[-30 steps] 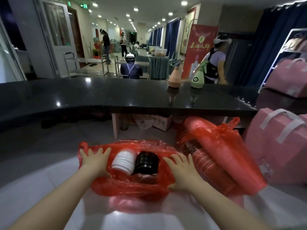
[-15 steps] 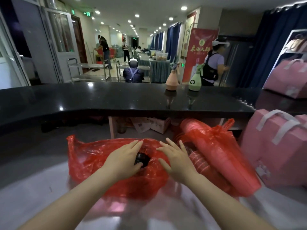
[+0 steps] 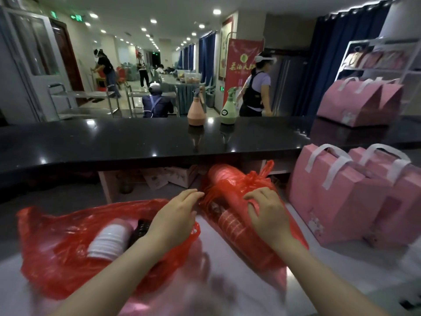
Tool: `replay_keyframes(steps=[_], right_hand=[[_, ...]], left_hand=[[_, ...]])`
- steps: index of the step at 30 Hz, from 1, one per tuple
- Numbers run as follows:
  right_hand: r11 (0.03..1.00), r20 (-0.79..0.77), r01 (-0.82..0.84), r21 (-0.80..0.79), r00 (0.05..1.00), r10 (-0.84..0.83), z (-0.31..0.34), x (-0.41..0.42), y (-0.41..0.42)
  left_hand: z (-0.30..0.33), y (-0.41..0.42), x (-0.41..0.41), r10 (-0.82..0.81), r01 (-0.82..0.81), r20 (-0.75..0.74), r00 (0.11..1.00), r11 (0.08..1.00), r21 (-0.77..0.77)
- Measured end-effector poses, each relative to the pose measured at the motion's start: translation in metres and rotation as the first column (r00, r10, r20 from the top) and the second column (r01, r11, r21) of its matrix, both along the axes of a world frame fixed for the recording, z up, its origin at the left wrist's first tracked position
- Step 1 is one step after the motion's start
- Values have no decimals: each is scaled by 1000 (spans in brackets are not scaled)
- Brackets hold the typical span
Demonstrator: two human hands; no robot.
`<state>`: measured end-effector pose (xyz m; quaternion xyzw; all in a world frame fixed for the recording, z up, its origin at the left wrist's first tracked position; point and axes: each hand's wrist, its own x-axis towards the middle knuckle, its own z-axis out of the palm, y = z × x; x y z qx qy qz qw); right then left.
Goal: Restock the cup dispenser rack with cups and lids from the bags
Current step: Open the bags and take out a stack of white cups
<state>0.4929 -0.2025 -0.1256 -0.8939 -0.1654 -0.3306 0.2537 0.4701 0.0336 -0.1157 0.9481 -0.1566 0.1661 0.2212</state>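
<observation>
Reaching over a pale worktop point(image 3: 239, 299), both hands are meeting the right red bag point(image 3: 230, 185) of stacked cups point(image 3: 237, 226). Left hand point(image 3: 175, 217), fingers straight, is touching its bunched edge; right hand point(image 3: 268, 213) is curling fingers into the plastic. Left bag point(image 3: 54, 252) is lying open, showing white lids point(image 3: 109, 240) and black lids point(image 3: 141, 229).

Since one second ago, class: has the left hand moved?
Yes. The left hand has gone right, off the lid bag, to the knot of the cup bag beside the pink boxes.
</observation>
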Motion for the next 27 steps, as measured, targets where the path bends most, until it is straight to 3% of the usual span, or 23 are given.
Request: replay_keyframes(steps=[6, 13, 19, 22, 27], right_hand=[[993, -33, 53, 103, 998, -50, 3, 35, -51], [996, -50, -67, 64, 996, 70, 21, 90, -91], [977, -59, -214, 28, 975, 215, 30, 137, -89], [934, -218, -336, -123, 927, 305, 28, 148, -85], [865, -453, -402, -301, 858, 241, 23, 161, -88]], left_hand=[[4, -53, 42, 18, -12, 28, 999, 981, -193], [8, -108, 92, 152, -140, 31, 988, 962, -233], [6, -137, 108, 217, -227, -67, 974, 937, -264], [-2, -144, 109, 243, -263, -112, 964, 935, -239], [-7, -151, 111, 276, -292, -103, 956, 933, -208]])
